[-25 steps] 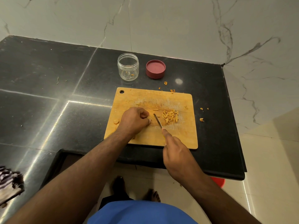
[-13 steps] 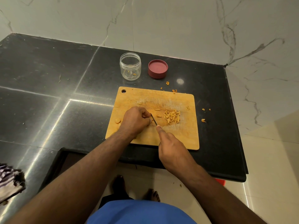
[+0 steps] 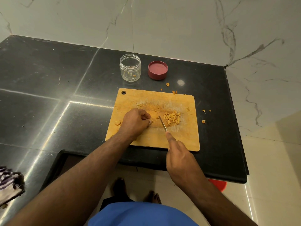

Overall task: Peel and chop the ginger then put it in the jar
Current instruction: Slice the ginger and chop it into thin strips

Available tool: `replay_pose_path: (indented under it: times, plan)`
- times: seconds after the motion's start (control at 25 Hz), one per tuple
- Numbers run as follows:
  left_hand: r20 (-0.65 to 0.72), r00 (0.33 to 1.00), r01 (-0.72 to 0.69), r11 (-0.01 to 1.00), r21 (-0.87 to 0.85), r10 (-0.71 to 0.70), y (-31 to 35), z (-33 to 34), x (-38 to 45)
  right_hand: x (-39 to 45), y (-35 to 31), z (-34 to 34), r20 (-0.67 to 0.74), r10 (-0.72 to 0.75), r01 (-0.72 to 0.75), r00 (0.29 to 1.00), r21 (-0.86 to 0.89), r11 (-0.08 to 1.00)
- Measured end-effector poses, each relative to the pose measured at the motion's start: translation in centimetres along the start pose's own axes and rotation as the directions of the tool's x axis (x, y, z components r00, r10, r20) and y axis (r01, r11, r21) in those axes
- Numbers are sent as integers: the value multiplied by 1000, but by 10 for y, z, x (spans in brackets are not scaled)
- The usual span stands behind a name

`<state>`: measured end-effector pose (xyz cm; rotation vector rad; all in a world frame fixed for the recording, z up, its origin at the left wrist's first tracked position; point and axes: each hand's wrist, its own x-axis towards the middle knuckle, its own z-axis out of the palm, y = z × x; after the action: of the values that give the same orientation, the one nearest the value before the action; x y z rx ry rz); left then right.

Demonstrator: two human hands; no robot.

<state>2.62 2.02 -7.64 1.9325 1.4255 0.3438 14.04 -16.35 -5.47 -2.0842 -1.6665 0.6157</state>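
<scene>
In the middle of the cutting board (image 3: pixel 153 139), my left hand (image 3: pixel 136 122) curls tight to pin the ginger. My right hand (image 3: pixel 177 154) grips the knife (image 3: pixel 162 125) beside the cut pile (image 3: pixel 172 119). The jar (image 3: pixel 130 67) waits open above.

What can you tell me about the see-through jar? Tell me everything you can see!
The jar is small, round and clear, plastic or glass by its look. It stands upright on the black counter, beyond the far left corner of the wooden cutting board. Its mouth is open, and its dark red lid lies beside it on the right, apart. Only a few orange bits lie at its bottom. Neither hand touches it.
</scene>
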Motion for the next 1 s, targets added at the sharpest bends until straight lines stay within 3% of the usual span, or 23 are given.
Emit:
replay_pose_path:
  times: [0.2,0.44,0.68,0.84,1.0]
  plan:
    - [-12,1000,5,1000,-10,-5,-2,1,0,8,0,3,-9,-103,104,995,70,992]
    - [-18,1000,-12,1000,8,12,-1,0,-1,15,-2,5,-24,-109,110,994,72,991]
    - [-15,1000,-15,1000,-4,15,-2,0,0,19,5,1,-88,-100,94,991,-70,993]
    - [-14,1000,-15,1000,-2,15,-3,1,0,21,0,-2,30,-49,43,998,157,987]
    - [-9,1000,-13,1000,-3,13,-4,2,1,23,-2,-2,45,-4,-4,999,162,987]
